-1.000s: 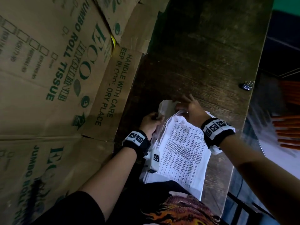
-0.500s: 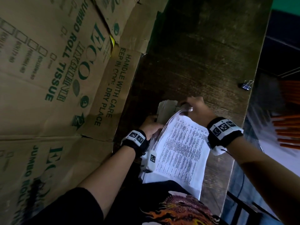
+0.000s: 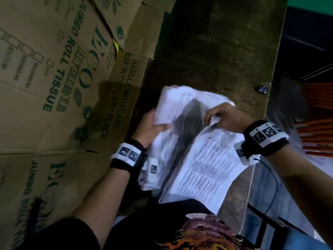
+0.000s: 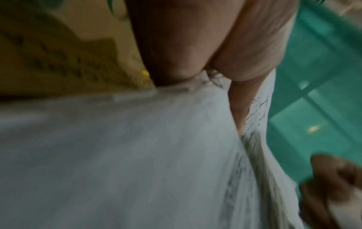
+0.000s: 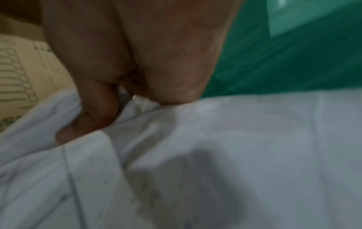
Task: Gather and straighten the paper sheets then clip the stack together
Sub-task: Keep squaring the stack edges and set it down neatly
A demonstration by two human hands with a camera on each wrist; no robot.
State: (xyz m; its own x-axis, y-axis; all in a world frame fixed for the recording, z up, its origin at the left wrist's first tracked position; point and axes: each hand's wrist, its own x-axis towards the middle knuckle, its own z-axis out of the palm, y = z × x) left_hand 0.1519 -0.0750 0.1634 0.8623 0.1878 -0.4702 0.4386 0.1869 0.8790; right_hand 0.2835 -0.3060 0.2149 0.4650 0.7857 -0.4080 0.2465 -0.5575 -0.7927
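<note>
Printed white paper sheets lie at the near edge of the dark wooden table, hanging partly over it. My left hand grips a lifted bundle of sheets by its left edge, thumb on the printed face. In the left wrist view the sheets fill the frame below my left hand. My right hand pinches the top edge of the printed sheets; the right wrist view shows that hand curled on crumpled paper. A black binder clip lies alone near the table's right edge.
Flattened cardboard boxes with green print cover the whole left side, up against the table. Past the table's right edge are orange rods and a dark floor. A black cable hangs from my right wrist band.
The sheets at the far end have been lifted and spread apart. My left hand moved up and left with a bundle; my right hand shifted right, still pinching paper.
</note>
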